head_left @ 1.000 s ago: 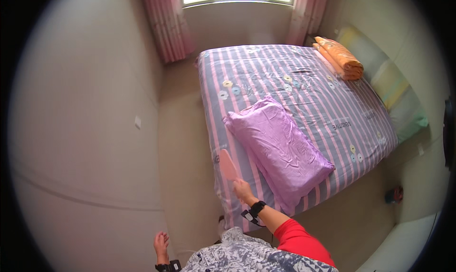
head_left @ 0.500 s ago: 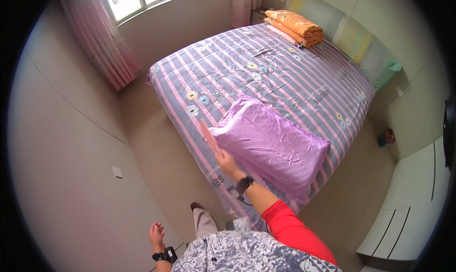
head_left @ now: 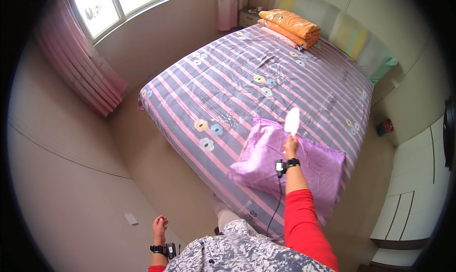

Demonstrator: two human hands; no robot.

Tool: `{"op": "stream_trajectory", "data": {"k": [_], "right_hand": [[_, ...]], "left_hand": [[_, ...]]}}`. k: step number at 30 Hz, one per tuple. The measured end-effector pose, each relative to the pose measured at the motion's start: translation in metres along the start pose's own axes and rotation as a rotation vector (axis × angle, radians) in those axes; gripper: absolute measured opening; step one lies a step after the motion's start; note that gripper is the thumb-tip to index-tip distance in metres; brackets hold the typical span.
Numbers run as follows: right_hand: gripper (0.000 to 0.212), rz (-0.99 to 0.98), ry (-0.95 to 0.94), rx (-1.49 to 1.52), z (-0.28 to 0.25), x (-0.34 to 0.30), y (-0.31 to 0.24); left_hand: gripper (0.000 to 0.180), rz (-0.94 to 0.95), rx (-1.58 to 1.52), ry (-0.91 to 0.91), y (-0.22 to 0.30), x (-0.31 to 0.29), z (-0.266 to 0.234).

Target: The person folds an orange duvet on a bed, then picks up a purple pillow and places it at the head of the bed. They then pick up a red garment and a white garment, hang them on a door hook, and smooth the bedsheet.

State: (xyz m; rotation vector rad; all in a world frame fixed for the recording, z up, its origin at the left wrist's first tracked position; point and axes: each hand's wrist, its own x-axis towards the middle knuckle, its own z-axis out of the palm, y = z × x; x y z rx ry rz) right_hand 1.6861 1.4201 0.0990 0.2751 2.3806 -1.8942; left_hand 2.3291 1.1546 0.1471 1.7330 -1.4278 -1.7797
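Observation:
My right hand [head_left: 290,146] is closed round the handle of a pale pink paddle-shaped tool [head_left: 292,121] with a long oval head; its exact kind does not show. Hand and tool are above a shiny purple pillow [head_left: 316,165] near the close end of the bed, the tool's head reaching past the pillow's far edge. Whether it touches the cloth I cannot tell. A dark band with a small box and a black cable sits on that wrist. My left hand [head_left: 160,227] hangs off the bed at lower left, fingers loosely bent, nothing seen in it.
The bed [head_left: 223,89] has a grey and pink striped cover with flowers. Folded orange bedding [head_left: 289,25] lies by the headboard [head_left: 339,23]. Pink curtains [head_left: 83,68] hang beside the window [head_left: 97,11]. A white cabinet [head_left: 399,215] stands right, a small bin [head_left: 384,127] near the wall.
My right hand has swung right and away from me with the tool, from the pillow's left side to above it. The view has shifted, and my left hand's fingers look more bent.

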Motion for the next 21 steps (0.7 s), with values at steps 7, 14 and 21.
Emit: {"op": "stream_trajectory", "data": {"k": [7,14,21], "right_hand": [[0.031,-0.023,0.472,-0.250,0.012,0.184,0.083],[0.018,-0.265,-0.422,-0.649,0.321,0.096,0.073],[0.065,-0.463,-1.048,-0.122,0.483,-0.097,-0.008]], "left_hand": [[0.028,-0.135,0.195,0.090,0.045,0.102,-0.013],[0.028,-0.327,0.232,0.054,0.082,0.160,0.002],[0.036,-0.110,0.275,-0.173,0.162,0.244,0.043]]}}
